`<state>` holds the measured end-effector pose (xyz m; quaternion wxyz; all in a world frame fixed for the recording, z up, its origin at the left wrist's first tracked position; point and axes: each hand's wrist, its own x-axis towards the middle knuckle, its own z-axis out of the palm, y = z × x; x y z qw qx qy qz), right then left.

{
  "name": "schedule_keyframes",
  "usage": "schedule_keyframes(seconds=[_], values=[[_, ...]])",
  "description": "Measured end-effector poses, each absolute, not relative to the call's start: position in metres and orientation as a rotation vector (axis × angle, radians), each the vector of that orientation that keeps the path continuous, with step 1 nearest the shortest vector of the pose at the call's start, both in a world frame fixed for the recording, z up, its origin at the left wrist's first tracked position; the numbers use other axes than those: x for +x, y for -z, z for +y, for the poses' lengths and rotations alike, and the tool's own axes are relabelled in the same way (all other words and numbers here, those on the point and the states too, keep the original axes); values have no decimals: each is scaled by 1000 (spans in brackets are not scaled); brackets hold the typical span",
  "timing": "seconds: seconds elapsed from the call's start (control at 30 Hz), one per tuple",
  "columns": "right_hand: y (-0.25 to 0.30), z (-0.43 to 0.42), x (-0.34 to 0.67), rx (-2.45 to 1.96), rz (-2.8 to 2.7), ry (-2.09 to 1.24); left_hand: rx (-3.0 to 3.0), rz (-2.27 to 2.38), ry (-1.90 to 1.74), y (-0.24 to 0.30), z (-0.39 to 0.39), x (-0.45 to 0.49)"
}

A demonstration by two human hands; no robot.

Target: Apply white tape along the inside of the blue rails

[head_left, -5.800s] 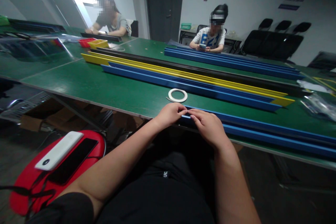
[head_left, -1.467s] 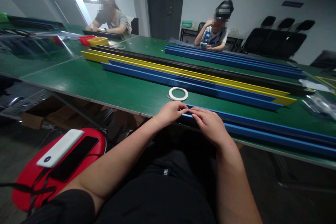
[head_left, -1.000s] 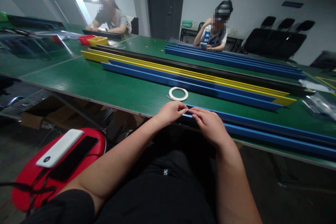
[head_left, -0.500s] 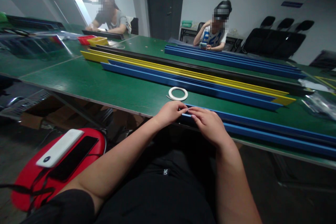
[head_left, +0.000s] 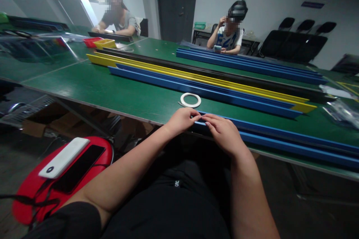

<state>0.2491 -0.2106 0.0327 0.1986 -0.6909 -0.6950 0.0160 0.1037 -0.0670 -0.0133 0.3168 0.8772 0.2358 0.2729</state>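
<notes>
A long blue channel strip (head_left: pixel 280 140) lies along the near edge of the green table (head_left: pixel 117 97). My left hand (head_left: pixel 182 118) and my right hand (head_left: pixel 223 134) meet at the strip's left end, fingers curled and pinched on it. What lies between the fingertips is too small to make out. A white roll of tape (head_left: pixel 190 100) lies flat on the table just beyond my hands.
Blue, yellow and black strips (head_left: pixel 202 82) lie farther back, and more blue strips (head_left: pixel 246 65) lie beyond them. Two other people sit at the far side. A red stool (head_left: pixel 30 194) with a white power bank (head_left: pixel 64 157) and a phone stands at my left. Clear bags (head_left: pixel 340 114) lie at right.
My hands stay at the strip's end with only slight finger shifts. The far person at the right has raised a hand to the head.
</notes>
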Motion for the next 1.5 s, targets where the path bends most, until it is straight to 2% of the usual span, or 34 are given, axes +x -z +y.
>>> schedule_keyframes(seconds=[0.77,1.5], values=[[-28,-210,252,-1917,-1896,-24,2046,566,-699,9,-67,102],[-34,-212,254,-1791,-1983,-184,2025,625,-625,11,-65,104]])
